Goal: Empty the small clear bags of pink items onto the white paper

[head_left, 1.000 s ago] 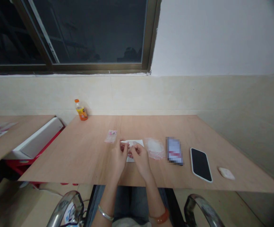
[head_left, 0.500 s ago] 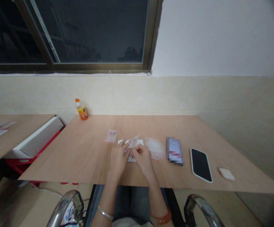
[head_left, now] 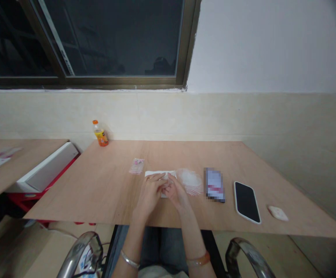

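My left hand and my right hand meet above a sheet of white paper. Their fingers are closed on a small clear plastic bag, of which only a pale bit shows; the rest lies hidden behind the fingers. Just beyond my left hand lies a clear zip bag with small pink pieces inside. To the right of my right hand, a pile of clear zip bags rests flat on the table, close to the paper.
The wooden table carries a blurred-out phone-sized item, a phone with a dark screen and a small white case on the right. An orange drink bottle stands at the back left. Metal armrests flank me.
The clear bag, which stuck up above my fingertips before, is now mostly covered by them. My hands have come closer together, with the right fingers reaching further forward.
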The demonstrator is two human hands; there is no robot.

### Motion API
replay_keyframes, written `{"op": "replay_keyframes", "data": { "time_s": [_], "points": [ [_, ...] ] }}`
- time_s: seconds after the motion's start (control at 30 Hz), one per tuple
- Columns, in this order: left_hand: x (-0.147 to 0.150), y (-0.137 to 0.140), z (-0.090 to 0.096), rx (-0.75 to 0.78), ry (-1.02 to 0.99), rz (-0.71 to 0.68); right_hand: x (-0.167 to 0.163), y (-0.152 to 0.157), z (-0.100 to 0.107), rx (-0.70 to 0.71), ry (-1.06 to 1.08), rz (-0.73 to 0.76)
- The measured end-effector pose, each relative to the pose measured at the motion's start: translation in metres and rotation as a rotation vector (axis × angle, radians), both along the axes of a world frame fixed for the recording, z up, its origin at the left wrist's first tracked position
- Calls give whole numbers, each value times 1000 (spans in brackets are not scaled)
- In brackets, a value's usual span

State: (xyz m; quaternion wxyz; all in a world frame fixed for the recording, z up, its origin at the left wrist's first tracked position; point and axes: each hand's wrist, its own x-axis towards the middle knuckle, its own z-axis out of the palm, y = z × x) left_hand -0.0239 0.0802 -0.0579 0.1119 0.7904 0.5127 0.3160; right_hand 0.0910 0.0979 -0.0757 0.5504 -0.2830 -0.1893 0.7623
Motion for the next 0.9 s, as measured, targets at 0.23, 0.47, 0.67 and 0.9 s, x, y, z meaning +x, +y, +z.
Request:
{"op": "replay_keyframes", "data": {
  "time_s": [0.23,0.47,0.67,0.9],
  "points": [
    [5,-1,-3,-34,-493,101,-4,1,-3,51,-144,-320],
    [13,19,-28,-699,-1825,243,-12,3,-6,220,-467,-476],
    [15,30,-58,-958,-2097,-24,-25,-7,-9,529,-809,-466],
    [18,36,-75,-905,-2171,165,-28,-6,-14,606,-938,-440]
  ]
}}
